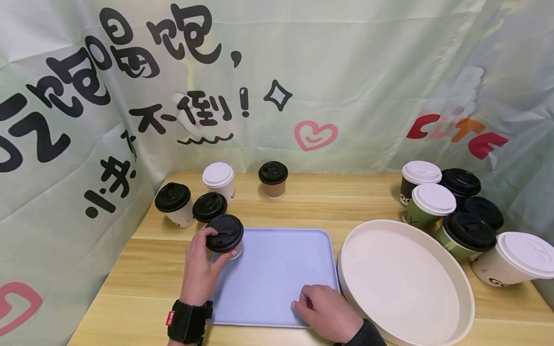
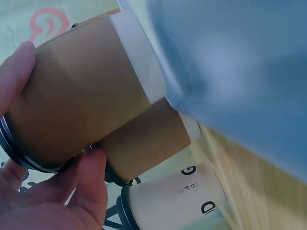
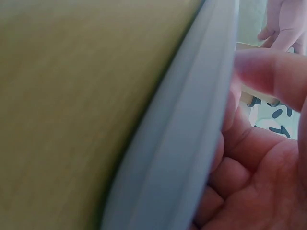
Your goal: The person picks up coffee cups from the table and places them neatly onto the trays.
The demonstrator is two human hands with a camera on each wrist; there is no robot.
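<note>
Here, printed cloth (image 1: 368, 72) backs the wooden table (image 1: 329, 202) beneath the tray (image 1: 272, 274).

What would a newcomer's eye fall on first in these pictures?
Probably the big black writing on the pale backdrop, behind the table. Next comes the lavender tray in the middle, with left-hand fingers gripping a black-lidded cup at its far left corner.

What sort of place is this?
Probably a staged tabletop setup, not a working café, though I can't be sure: a creased printed backdrop surrounds a wooden table with lidded cups and a flat blue tray.
</note>
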